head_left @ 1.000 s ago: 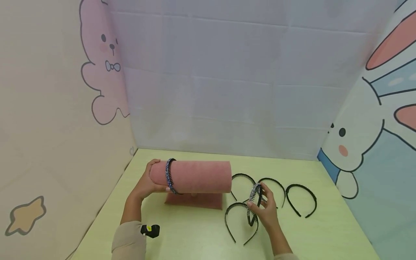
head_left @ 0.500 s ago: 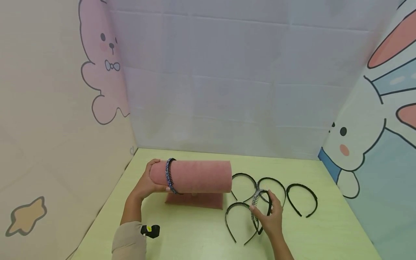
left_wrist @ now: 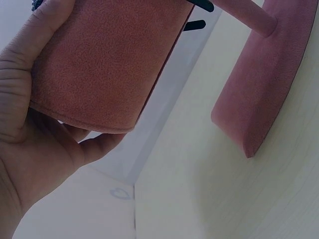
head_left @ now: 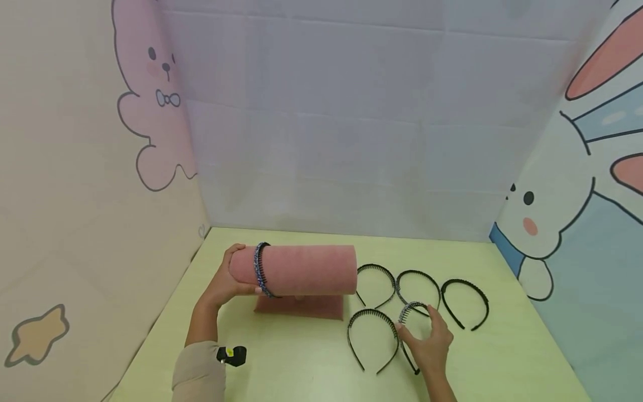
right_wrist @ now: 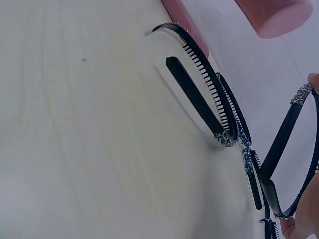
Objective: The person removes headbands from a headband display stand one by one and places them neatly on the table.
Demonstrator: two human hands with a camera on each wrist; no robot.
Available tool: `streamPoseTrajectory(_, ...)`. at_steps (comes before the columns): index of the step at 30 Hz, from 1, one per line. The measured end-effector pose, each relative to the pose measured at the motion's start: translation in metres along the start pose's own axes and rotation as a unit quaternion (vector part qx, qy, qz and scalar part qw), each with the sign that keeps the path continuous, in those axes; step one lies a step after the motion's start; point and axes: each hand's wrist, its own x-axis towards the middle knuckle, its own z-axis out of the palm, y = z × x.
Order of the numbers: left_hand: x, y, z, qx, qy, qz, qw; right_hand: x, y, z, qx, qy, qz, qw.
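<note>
Nearest, the right hand (head_left: 429, 347) pinches a glittery headband (head_left: 411, 308) low over the green table (head_left: 301, 368), beside a plain black headband (head_left: 373, 339); farther left, the left hand (head_left: 224, 282) curls around the end of the pink velvet roll (head_left: 306, 269), which carries a beaded headband (head_left: 259, 268); three more headbands (head_left: 418, 287) lie beyond

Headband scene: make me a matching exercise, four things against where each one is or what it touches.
Things:
1. left hand
2. right hand
3. blue beaded headband
4. pink stand

Places:
A. around the pink roll, near its left end
B. on the green table
C. grips the roll's left end
D. holds a sparkly headband

Pairs: 1-C, 2-D, 3-A, 4-B
</note>
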Motion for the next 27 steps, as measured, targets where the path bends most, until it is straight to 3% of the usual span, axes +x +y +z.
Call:
streamPoseTrajectory(5,-0.001,0.0,0.001,-0.001,0.002,0.0,1.0,-0.001,0.006,-0.007,-0.046,-0.015,0.028,0.998)
streamPoseTrajectory(11,0.001,-0.005,-0.001,-0.021,-0.002,0.004,0.9998,-0.001,0.008,-0.013,-0.061,-0.034,0.053,0.996)
streamPoseTrajectory(27,-0.001,-0.004,0.001,-0.021,0.0,0.003,0.9998,0.006,0.019,-0.009,-0.117,-0.042,0.06,0.99)
